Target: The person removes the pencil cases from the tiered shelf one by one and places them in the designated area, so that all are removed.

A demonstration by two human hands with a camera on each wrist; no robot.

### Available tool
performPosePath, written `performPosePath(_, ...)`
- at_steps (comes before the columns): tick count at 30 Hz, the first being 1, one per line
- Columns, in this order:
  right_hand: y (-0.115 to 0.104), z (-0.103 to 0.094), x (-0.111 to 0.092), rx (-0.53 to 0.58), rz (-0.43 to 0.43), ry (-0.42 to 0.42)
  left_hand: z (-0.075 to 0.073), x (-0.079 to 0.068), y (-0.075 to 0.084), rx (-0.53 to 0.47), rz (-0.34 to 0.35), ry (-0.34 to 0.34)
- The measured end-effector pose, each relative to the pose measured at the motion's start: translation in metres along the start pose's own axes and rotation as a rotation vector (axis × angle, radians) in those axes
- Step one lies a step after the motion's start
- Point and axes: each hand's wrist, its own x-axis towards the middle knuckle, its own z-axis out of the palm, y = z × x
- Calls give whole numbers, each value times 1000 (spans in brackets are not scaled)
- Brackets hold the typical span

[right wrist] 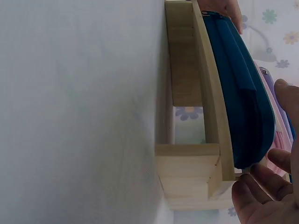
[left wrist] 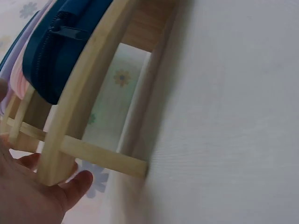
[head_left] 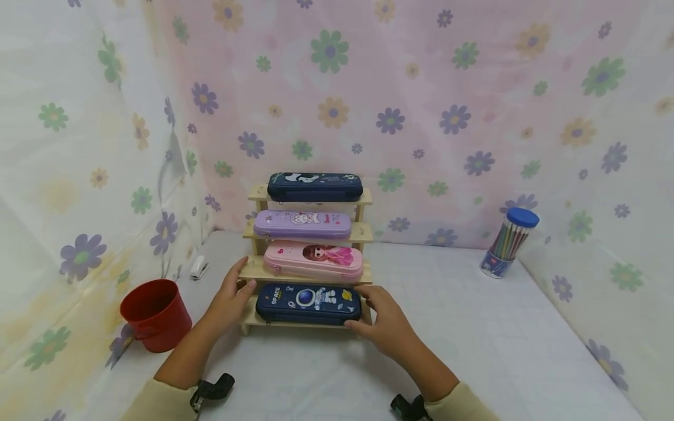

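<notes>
A wooden tiered rack (head_left: 253, 269) bears a pencil case on each of its steps. On the lowest step lies a dark blue space pencil case (head_left: 310, 303) with an astronaut print. My left hand (head_left: 229, 301) is at the rack's left end, its spread fingertips beside the step boards. My right hand (head_left: 387, 321) spans the right end of the space case, fingertips right at the case end and the board. Above are a pink pencil case (head_left: 316, 260) with a doll print, a lilac pencil case (head_left: 302, 224) and a dark navy pencil case (head_left: 316, 187) on top.
A red bucket (head_left: 158, 316) stands at the left, close to my left forearm. Behind it lies a small white object (head_left: 199, 267). A tub of pencils (head_left: 506, 242) with a blue lid stands at the back right. Flowered cloth (head_left: 421, 117) hangs behind the white-covered table (head_left: 447, 304).
</notes>
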Motion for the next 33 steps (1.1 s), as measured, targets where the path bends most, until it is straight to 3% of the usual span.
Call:
performPosePath(5,2,7,1,42,6,-51,1,-8,-4,-65,-27,1)
performPosePath(15,0,6,2,123,68,-57,5,-6,-5,-135,24,27)
performPosePath(28,-7,15,8,-4,143,1,6,-5,-5,-141,-10,19)
performPosePath(33,-5,14,7,5,159,-5,7,-5,-8,-131,-4,26)
